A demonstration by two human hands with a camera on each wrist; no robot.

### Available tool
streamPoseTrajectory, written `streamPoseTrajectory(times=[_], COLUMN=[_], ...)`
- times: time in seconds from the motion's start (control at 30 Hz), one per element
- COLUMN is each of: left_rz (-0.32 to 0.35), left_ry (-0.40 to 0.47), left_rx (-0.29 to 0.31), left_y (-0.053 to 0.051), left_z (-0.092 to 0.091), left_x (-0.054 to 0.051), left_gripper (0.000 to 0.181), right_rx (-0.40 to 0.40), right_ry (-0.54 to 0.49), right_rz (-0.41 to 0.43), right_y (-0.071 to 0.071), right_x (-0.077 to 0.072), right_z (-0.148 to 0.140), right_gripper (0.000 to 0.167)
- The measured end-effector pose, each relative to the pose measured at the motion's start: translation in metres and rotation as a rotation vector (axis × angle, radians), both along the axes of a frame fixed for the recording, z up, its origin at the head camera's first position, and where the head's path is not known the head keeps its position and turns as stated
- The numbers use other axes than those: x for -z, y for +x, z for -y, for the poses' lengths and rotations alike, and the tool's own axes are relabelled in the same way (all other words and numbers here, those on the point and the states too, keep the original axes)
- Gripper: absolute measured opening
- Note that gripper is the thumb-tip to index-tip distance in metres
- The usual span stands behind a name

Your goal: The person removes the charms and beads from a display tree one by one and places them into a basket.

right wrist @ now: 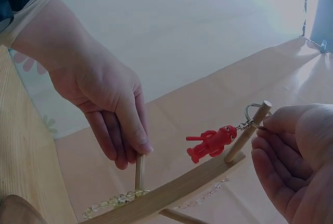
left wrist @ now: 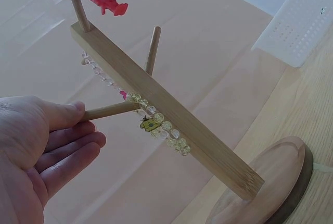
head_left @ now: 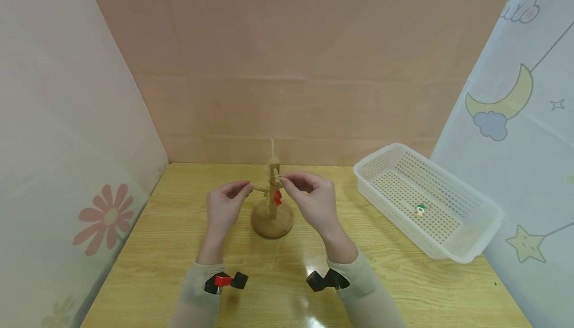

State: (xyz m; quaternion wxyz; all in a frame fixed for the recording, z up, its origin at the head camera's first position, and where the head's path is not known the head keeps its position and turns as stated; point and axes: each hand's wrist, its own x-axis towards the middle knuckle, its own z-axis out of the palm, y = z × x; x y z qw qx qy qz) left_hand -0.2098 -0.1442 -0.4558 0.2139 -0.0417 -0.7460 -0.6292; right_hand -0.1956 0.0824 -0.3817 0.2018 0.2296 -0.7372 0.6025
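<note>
A wooden stand [head_left: 273, 203] with a round base and several pegs stands upright on the table. My left hand [head_left: 224, 207] pinches the end of one peg [left wrist: 112, 111] between thumb and index finger. A bracelet of yellow and clear beads [left wrist: 158, 118] hangs on that peg near the post. With thumb and index finger, my right hand [head_left: 315, 199] pinches the metal ring of a keychain with a red figure [right wrist: 212, 143]. The ring is around the top peg [right wrist: 248, 133], close to its tip. Another bracelet of pale beads [left wrist: 101, 73] hangs behind the post.
To the right is a white perforated basket [head_left: 430, 248] with a small green and white item [head_left: 420, 210] inside. A pinkish-brown sheet [head_left: 287, 69] covers the back, and patterned sheets stand at both sides. The wooden table [head_left: 170, 268] lies under everything.
</note>
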Motion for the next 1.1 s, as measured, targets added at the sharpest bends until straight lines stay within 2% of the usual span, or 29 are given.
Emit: streamPoseTrajectory(times=[0.57,1.1], left_rz=[-0.009,-0.003], left_ry=[0.007,0.026], left_rx=[-0.018,-0.002], left_y=[0.0,-0.001], left_z=[-0.002,-0.001], left_x=[-0.001,0.003], left_gripper=[0.012,0.014], right_rx=[-0.008,-0.012], right_ry=[-0.026,-0.032], right_rz=[0.01,0.012], right_y=[0.012,0.012], right_x=[-0.006,-0.003], right_z=[-0.002,-0.007], right_gripper=[0.006,0.006])
